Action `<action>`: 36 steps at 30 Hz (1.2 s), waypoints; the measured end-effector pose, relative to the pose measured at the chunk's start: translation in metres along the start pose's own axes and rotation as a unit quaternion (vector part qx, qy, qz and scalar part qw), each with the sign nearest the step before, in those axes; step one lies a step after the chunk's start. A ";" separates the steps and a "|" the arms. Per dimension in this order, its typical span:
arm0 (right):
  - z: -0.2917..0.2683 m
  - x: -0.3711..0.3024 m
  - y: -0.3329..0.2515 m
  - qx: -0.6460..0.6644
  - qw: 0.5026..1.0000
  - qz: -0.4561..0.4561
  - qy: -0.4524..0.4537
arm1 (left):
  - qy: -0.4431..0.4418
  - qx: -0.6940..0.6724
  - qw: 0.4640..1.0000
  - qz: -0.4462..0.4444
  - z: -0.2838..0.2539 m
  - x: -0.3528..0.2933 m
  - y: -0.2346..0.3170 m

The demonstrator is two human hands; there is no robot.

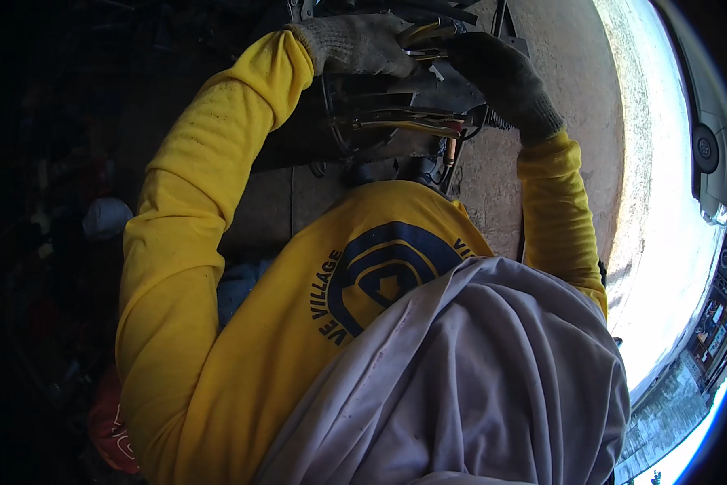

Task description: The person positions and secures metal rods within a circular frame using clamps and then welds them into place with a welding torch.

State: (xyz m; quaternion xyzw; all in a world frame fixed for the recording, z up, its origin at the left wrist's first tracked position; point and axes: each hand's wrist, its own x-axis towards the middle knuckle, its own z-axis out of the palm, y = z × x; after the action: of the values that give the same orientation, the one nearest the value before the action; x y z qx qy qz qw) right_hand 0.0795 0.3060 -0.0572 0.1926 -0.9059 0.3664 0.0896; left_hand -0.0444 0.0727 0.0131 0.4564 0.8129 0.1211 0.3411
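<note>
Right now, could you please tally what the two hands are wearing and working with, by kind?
Light grey glove, on the left hand: 1
Dark glove, on the right hand: 1
Locking pliers with metal handles: 2
Dark metal workpiece: 1
Total: 5

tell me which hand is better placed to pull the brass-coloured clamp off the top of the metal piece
Right, likely: the right hand in the dark glove already touches the clamp; the left hand rests flat beside it.
</note>
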 end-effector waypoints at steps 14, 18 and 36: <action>0.018 0.043 -0.111 0.225 0.913 0.308 0.144 | 0.143 -0.011 0.987 0.077 0.037 0.016 -0.006; 0.018 0.039 -0.105 0.235 0.894 0.354 0.144 | 0.059 -0.045 0.997 -0.015 0.003 -0.009 0.019; 0.024 0.045 -0.082 0.237 0.924 0.232 0.189 | 0.286 -0.203 0.933 -0.082 -0.018 -0.104 -0.059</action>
State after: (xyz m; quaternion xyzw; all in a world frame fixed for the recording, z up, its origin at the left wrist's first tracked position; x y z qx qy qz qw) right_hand 0.0716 0.2225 -0.0096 -0.0798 -0.7781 0.6107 0.1235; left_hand -0.0585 -0.0435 0.0424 0.2554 0.8686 0.3806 0.1883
